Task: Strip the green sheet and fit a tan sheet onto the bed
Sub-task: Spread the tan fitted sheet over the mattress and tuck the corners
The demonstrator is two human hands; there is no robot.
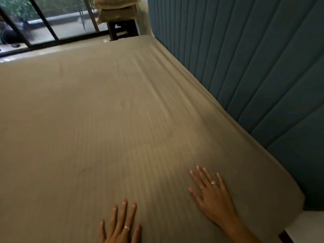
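Observation:
A tan striped sheet [108, 123] covers the whole top of the bed and wraps over its right edge and near right corner. My left hand [121, 225] lies flat on the sheet at the bottom of the view, fingers straight and spread. My right hand [212, 195] presses flat on the sheet near the bed's right corner, fingers spread, rings on two fingers. Neither hand holds anything. No green sheet is in view.
A teal padded headboard [254, 58] runs along the bed's right side. Beyond the bed's far end, tan pillows [117, 9] are stacked on a dark stool [122, 30] beside a large window [52, 20]. A white surface [308, 225] shows at bottom right.

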